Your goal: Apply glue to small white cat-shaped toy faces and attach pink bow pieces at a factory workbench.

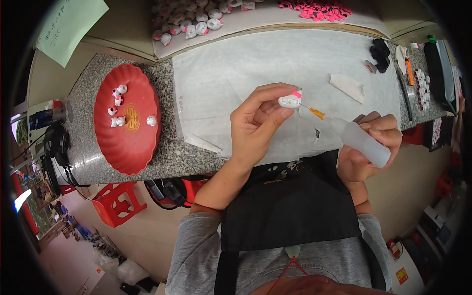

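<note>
Between thumb and fingers, my left hand [260, 120] pinches a small white figure head [290, 102] with a pink bow, raised over the white paper [221, 88]. My right hand [376, 132] is wrapped round a translucent squeeze bottle [365, 143], tilted toward the figure head. Its orange needle tip [317, 113] ends in a thin metal needle right by the head's side; whether it touches I cannot tell.
On the left stands a red scalloped tray [132, 152] with several small white pieces. White heads [196, 24] and pink bows [319, 11] lie in piles on a shelf at the back. A black crumpled thing [379, 54], an orange tool [409, 71] and a paper scrap [347, 88] lie at right.
</note>
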